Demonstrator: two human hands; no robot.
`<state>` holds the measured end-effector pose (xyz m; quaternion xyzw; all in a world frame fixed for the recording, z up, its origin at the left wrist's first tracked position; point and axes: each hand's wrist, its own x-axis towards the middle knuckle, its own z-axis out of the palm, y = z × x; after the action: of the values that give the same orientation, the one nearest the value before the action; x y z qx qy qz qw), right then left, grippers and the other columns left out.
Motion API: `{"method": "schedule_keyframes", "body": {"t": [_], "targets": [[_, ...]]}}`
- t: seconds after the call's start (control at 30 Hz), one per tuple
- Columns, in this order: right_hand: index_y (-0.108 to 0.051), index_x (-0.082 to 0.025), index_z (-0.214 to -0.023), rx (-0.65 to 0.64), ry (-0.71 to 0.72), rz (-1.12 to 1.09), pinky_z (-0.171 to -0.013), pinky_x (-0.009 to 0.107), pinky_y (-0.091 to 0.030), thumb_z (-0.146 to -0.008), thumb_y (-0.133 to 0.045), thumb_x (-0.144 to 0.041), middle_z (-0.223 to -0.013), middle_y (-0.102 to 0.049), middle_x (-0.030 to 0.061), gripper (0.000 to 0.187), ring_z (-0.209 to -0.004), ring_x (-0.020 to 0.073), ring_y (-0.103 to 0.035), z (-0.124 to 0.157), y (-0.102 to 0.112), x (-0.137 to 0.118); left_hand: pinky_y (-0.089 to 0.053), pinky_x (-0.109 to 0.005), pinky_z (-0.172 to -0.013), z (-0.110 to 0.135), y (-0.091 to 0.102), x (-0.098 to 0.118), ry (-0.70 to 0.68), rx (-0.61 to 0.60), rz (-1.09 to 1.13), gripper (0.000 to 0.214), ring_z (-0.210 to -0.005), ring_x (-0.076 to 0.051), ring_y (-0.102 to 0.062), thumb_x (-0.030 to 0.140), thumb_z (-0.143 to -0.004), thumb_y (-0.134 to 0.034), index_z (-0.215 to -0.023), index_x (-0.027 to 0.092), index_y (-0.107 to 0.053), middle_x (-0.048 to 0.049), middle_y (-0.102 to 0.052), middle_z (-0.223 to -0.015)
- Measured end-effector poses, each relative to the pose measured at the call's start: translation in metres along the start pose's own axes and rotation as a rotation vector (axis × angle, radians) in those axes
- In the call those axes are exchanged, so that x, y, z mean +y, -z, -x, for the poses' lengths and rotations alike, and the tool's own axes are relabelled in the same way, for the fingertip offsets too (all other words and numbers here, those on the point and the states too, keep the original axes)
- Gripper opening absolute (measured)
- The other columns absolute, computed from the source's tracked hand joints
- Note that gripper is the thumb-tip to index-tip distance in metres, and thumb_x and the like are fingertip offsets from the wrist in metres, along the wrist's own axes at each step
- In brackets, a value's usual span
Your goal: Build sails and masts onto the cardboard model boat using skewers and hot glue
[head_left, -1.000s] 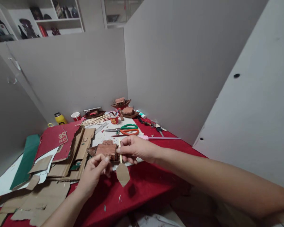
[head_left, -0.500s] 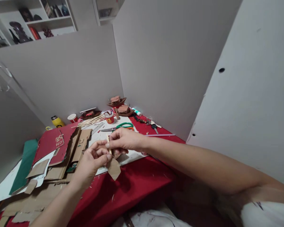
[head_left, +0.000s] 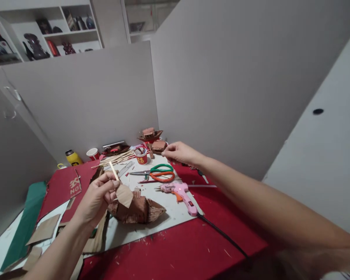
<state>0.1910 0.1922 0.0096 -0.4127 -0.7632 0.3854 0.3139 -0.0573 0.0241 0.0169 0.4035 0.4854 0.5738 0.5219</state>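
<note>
My left hand (head_left: 100,192) pinches a light wooden stick (head_left: 113,171) with a pointed tan cardboard piece (head_left: 124,196) at its lower end, like a small paddle. Behind and below it, a brown cardboard model boat (head_left: 135,209) lies on the white board. My right hand (head_left: 183,153) is raised over the table's far right, thumb and fingers pinched together; what is between them, if anything, is too small to tell. Closest to it is a small brown model boat (head_left: 159,146). Scissors (head_left: 160,173) with green and orange handles and a pink glue gun (head_left: 179,190) lie between the hands.
A red paper cup (head_left: 141,157), thin sticks (head_left: 116,158) and another model boat (head_left: 150,134) stand along the back. Cardboard sheets (head_left: 45,229) pile up on the left. The glue gun's black cord (head_left: 221,233) runs off the front edge. Grey panels (head_left: 221,85) enclose the table.
My right hand has left the stick and moved right and away. My left hand keeps the stick and cardboard piece, now farther left. The view has shifted, showing the glue gun and larger boat.
</note>
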Motion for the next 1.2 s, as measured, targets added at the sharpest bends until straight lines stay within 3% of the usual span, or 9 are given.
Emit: {"method": "schedule_keyframes", "body": {"t": [0.1,0.2,0.4,0.53,0.77,0.87,0.97,1.07,1.2], "targets": [[-0.052,-0.021,-0.056,0.025,-0.014,0.201,-0.045,0.028,-0.031,-0.082,-0.060,-0.037,-0.051,-0.053,0.0008,0.031,-0.045,0.0116,-0.043,0.015,0.008,0.009,-0.041,-0.014,-0.043,-0.006,0.008,0.000,0.025,0.007,0.019,0.028,-0.042,-0.005,-0.050,0.023,-0.066,-0.081,-0.080,0.017,-0.058,0.0063,-0.055,-0.057],[-0.048,-0.021,-0.051,0.028,-0.067,0.420,-0.049,0.030,-0.025,-0.082,-0.060,-0.042,-0.049,-0.050,0.0012,0.039,-0.048,0.0132,-0.041,0.052,0.007,0.022,-0.042,-0.014,-0.041,-0.011,0.014,-0.002,0.068,0.036,0.025,0.031,-0.041,-0.005,-0.049,0.024,-0.063,-0.083,-0.081,0.017,-0.058,0.0064,-0.055,-0.056],[-0.057,-0.020,-0.069,-0.059,-0.235,0.647,-0.052,0.028,-0.026,-0.083,-0.056,-0.056,-0.066,-0.063,0.0062,0.039,-0.056,0.0167,-0.051,0.109,-0.026,0.034,-0.037,-0.012,-0.039,-0.027,0.022,-0.011,0.141,-0.034,0.030,0.030,-0.040,-0.004,-0.045,0.025,-0.063,-0.084,-0.078,0.017,-0.059,0.0066,-0.052,-0.053],[-0.055,-0.020,-0.098,-0.071,-0.301,0.608,-0.058,0.028,-0.033,-0.085,-0.056,-0.050,-0.080,-0.067,0.0064,0.033,-0.067,0.0200,-0.058,0.124,-0.034,0.034,-0.039,-0.013,-0.039,-0.030,0.023,-0.019,0.176,-0.042,0.049,0.031,-0.041,-0.004,-0.047,0.025,-0.061,-0.085,-0.078,0.016,-0.061,0.0053,-0.057,-0.058],[-0.054,-0.020,-0.086,-0.103,-0.321,0.379,-0.057,0.025,-0.038,-0.091,-0.049,-0.041,-0.076,-0.062,0.0027,0.022,-0.066,0.0160,-0.054,0.134,-0.034,0.049,-0.037,-0.011,-0.038,-0.026,0.025,-0.020,0.193,-0.014,0.064,0.032,-0.039,-0.005,-0.047,0.025,-0.056,-0.087,-0.077,0.017,-0.064,0.0088,-0.049,-0.046],[-0.055,-0.020,-0.092,-0.103,-0.331,0.382,-0.058,0.025,-0.041,-0.089,-0.053,-0.042,-0.076,-0.063,0.0025,0.023,-0.066,0.0162,-0.056,0.136,-0.034,0.049,-0.042,-0.011,-0.043,-0.026,0.031,-0.016,0.185,0.047,0.097,0.037,-0.045,-0.005,-0.051,0.020,-0.053,-0.088,-0.080,0.017,-0.063,0.0073,-0.057,-0.055],[-0.057,-0.020,-0.110,-0.120,-0.251,0.453,-0.064,0.027,-0.045,-0.086,-0.060,-0.040,-0.084,-0.067,0.0042,0.031,-0.071,0.0178,-0.061,0.146,-0.033,0.051,-0.050,-0.014,-0.051,-0.026,0.045,-0.008,0.156,0.115,0.109,0.037,-0.057,-0.009,-0.059,0.015,-0.053,-0.085,-0.083,0.018,-0.065,0.0038,-0.064,-0.065],[-0.058,-0.023,-0.119,-0.119,-0.037,0.581,-0.076,0.031,-0.048,-0.090,-0.057,-0.035,-0.105,-0.068,0.0087,0.031,-0.089,0.0208,-0.064,0.159,-0.035,0.065,-0.052,-0.016,-0.053,-0.025,0.058,0.003,0.051,0.198,0.092,0.036,-0.061,-0.011,-0.062,0.010,-0.052,-0.080,-0.085,0.018,-0.067,0.0002,-0.068,-0.073],[-0.058,-0.022,-0.123,0.013,0.215,0.695,-0.070,0.029,-0.051,-0.097,-0.048,-0.030,-0.098,-0.067,0.0089,0.029,-0.083,0.0190,-0.065,0.170,-0.041,0.094,-0.050,-0.013,-0.045,-0.022,0.061,0.017,-0.052,0.251,0.061,0.030,-0.052,-0.008,-0.057,0.014,-0.051,-0.080,-0.079,0.016,-0.068,0.0005,-0.064,-0.067]]}}
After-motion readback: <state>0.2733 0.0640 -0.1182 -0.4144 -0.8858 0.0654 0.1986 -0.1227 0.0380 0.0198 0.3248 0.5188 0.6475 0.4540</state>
